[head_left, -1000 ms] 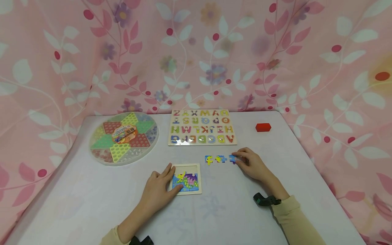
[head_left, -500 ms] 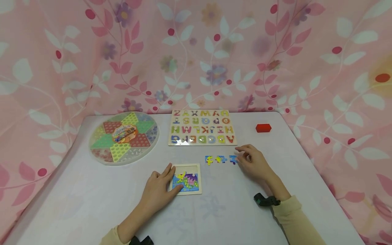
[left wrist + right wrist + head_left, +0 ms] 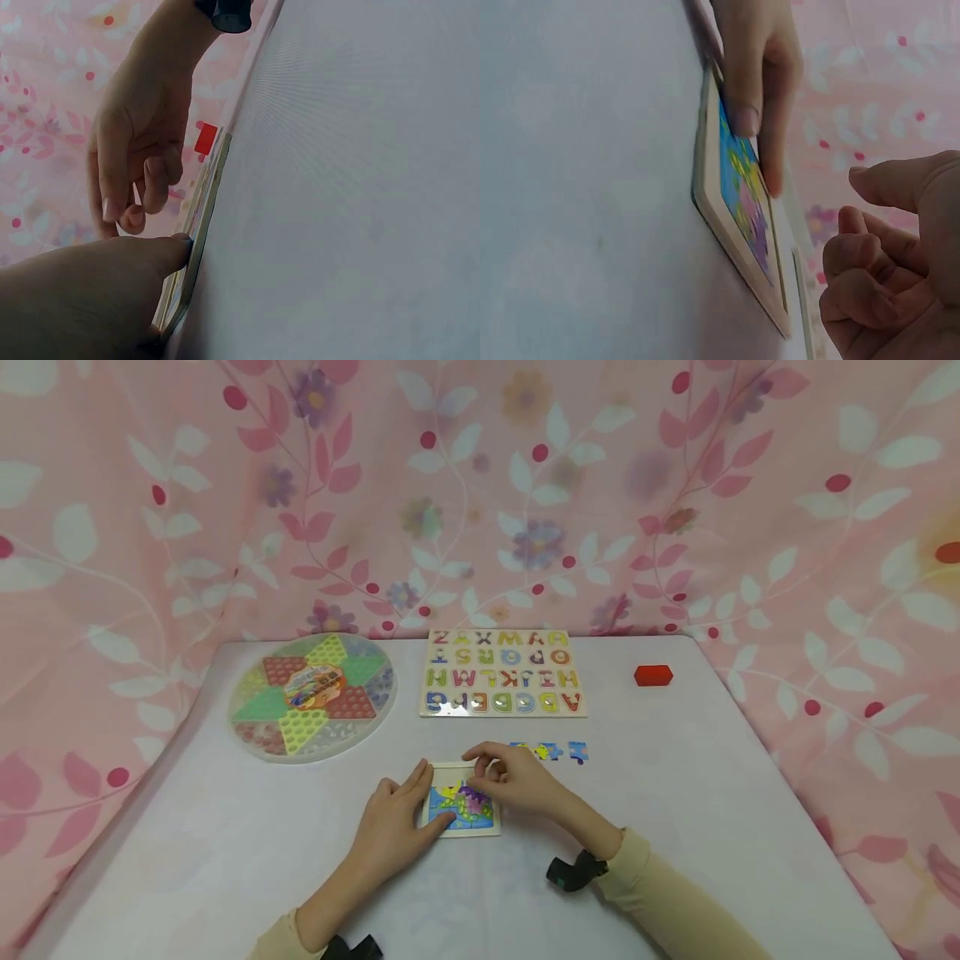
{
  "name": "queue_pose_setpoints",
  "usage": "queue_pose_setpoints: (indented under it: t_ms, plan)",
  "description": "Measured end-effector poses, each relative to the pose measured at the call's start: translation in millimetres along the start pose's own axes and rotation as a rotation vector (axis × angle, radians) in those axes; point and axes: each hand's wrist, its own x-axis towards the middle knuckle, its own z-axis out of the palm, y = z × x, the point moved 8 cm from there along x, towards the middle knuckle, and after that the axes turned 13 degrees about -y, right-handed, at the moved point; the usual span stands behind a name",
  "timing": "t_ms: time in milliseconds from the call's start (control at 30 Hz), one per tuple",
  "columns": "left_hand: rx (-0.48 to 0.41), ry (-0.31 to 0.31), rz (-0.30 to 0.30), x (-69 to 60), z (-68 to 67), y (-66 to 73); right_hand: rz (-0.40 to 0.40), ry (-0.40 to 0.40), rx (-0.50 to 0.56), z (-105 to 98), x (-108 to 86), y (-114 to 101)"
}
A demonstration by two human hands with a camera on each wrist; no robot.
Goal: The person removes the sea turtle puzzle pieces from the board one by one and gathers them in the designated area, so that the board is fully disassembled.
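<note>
A small jigsaw puzzle (image 3: 465, 818) in a pale wooden frame lies on the table, with fitted pieces and a bare strip along its far side. My left hand (image 3: 393, 827) rests at its left edge, thumb on the picture and straight fingers along the frame. Above the puzzle's far right corner hovers my right hand (image 3: 517, 781). In the right wrist view, the right hand (image 3: 900, 255) has loosely bent fingers, the thumb apart, and nothing visible between them. Loose jigsaw pieces (image 3: 578, 752) lie in a row behind it; the leftmost is partly hidden by the hand.
A wooden alphabet board (image 3: 502, 674) lies at the back. To its left is a round Chinese checkers board (image 3: 313, 697) in clear plastic. A red block (image 3: 653, 675) sits at the back right. A pink floral curtain (image 3: 480, 493) hangs behind the white-covered table (image 3: 187, 827).
My right hand has let go of the rightmost loose piece and moved left over the framed puzzle. The left hand stays on the frame. The head view has shifted slightly.
</note>
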Motion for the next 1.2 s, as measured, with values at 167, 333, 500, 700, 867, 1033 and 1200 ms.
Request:
queue_pose_setpoints:
  t_ms: [167, 333, 500, 700, 867, 1033, 1200]
  plan:
    - [0.001, -0.004, 0.002, 0.9, 0.4, -0.4, 0.005, -0.062, 0.019, 25, 18.5, 2]
    - [0.008, -0.011, 0.008, -0.4, -0.2, -0.6, 0.039, -0.052, -0.004, 33, 19.1, 8]
    - [0.028, -0.062, 0.053, -1.1, -2.6, -2.9, 0.041, -0.044, -0.153, 42, 17.3, 5]
    - [0.018, -0.156, 0.101, 0.4, -4.1, -8.3, 0.072, -0.022, -0.224, 42, 17.3, 6]
    - [0.013, -0.176, 0.102, 1.7, -2.1, -10.6, 0.069, -0.013, -0.244, 42, 17.4, 3]
    - [0.011, -0.183, 0.080, 2.3, -0.5, -12.2, 0.076, -0.008, -0.261, 43, 18.0, 1]
    - [0.006, -0.188, 0.072, 3.2, 0.9, -12.5, 0.091, -0.008, -0.240, 42, 18.1, 3]
